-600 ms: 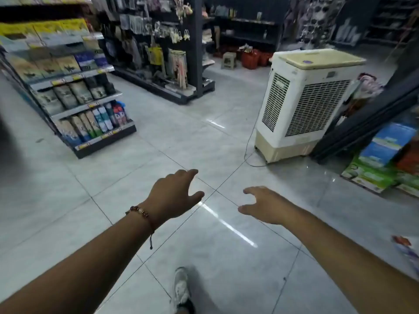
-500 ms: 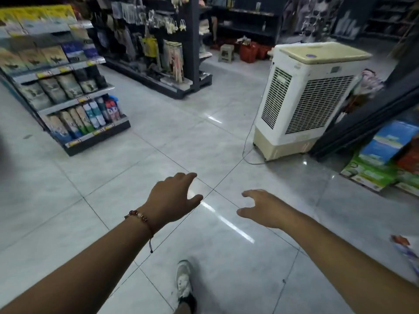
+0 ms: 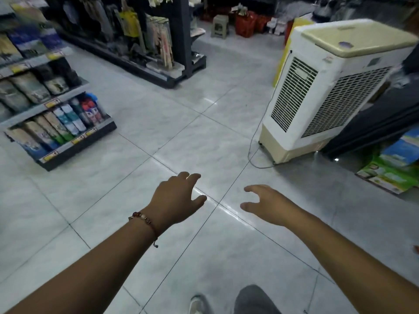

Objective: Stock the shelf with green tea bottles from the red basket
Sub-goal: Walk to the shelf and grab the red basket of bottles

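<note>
Both of our hands are out in front of us, above the floor (image 3: 140,137) of shiny grey tiles. Our left hand (image 3: 175,200) has loose, spread fingers and holds nothing. A bead bracelet (image 3: 142,218) sits on that wrist. Our right hand (image 3: 266,203) is the same, with fingers a little bent and nothing in them. The two hands are near each other but do not touch.

Far away, at the back of the shop, we see red baskets (image 3: 246,23) on the floor, beside a small stool (image 3: 220,24). We cannot tell what is in them. A shelf (image 3: 56,114) full of packs stands on our left. A big white fan box (image 3: 328,87) stands on our right, with its cord (image 3: 255,143) lying on the tiles. Our shoe (image 3: 198,304) shows at the bottom.
</note>
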